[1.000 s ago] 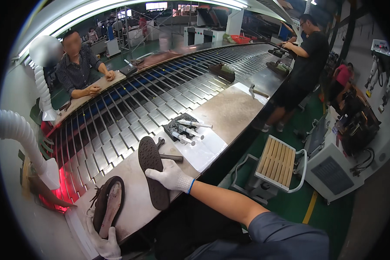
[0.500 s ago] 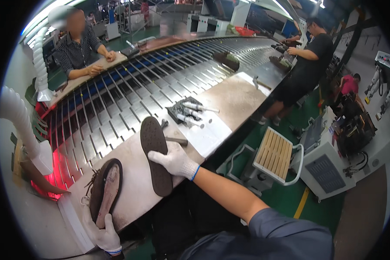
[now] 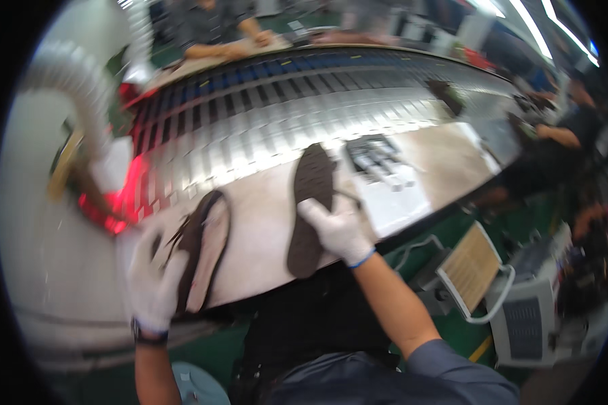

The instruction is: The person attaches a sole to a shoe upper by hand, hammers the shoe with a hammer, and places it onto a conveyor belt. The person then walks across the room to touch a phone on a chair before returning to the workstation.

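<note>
My right hand [image 3: 338, 229], in a white glove, grips a dark brown shoe sole [image 3: 312, 209] with its thumb across the face. The sole is raised over the front of the bench. To its left a dark laced shoe upper [image 3: 197, 246] shows its pale, bare underside, toe pointing away from me. Beside this upper, on its lace side, is my gloved left hand [image 3: 157, 280]. Its fingers are spread and its thumb lies close to the upper's edge; blur hides whether they touch. A hammer handle [image 3: 348, 198] shows partly behind the sole.
A dark tray [image 3: 371, 150] with white-handled tools rests on a white sheet [image 3: 402, 212]. Beyond runs a metal slatted conveyor [image 3: 250, 135], a dark shoe [image 3: 446, 98] at its far right. White ducts [image 3: 81, 81] and a red glow stand left. Co-workers are across the conveyor and at right.
The view has swung left, so the scene sits differently and is blurred. My left hand has moved from the upper's heel to its lace side and its fingers have spread. My right still grips the sole.
</note>
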`<state>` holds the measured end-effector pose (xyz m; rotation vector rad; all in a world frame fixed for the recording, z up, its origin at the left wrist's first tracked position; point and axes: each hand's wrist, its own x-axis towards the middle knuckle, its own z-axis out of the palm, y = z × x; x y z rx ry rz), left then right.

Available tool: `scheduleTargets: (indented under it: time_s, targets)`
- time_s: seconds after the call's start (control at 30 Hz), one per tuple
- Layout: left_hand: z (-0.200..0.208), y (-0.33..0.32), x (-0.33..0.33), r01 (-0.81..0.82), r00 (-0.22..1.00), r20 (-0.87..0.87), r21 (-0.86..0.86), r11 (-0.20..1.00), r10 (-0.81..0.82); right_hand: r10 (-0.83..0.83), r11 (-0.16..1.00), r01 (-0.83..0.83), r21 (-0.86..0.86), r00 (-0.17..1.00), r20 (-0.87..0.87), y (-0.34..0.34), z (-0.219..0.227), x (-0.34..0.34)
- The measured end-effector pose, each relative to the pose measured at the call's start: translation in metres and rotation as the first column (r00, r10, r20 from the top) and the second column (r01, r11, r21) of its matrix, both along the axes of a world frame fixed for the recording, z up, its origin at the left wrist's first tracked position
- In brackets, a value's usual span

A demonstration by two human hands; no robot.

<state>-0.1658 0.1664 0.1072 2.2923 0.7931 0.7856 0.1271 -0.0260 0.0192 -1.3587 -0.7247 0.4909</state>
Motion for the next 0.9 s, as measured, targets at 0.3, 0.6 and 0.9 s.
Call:
scheduleTargets:
  time_s: [0.3, 0.6, 0.9]
  targets:
    - [-0.008, 0.044, 0.081, 0.119, 0.82, -0.554, -0.078, 0.99, -0.142, -0.095, 0.984, 0.087, 0.154, 0.995, 0.04, 0.007, -0.002, -0.008]
    - [0.022, 0.023, 0.053, 0.345, 0.809, 0.567, -0.242, 0.907, -0.156, -0.117, 0.991, 0.113, 0.074, 0.992, 0.053, 0.002, -0.005, -0.006]
    - [0.02, 0.027, 0.069, 0.406, 0.722, 0.684, -0.299, 0.864, -0.103, -0.102, 0.989, 0.1, 0.111, 0.995, 0.004, 0.003, -0.015, 0.008]
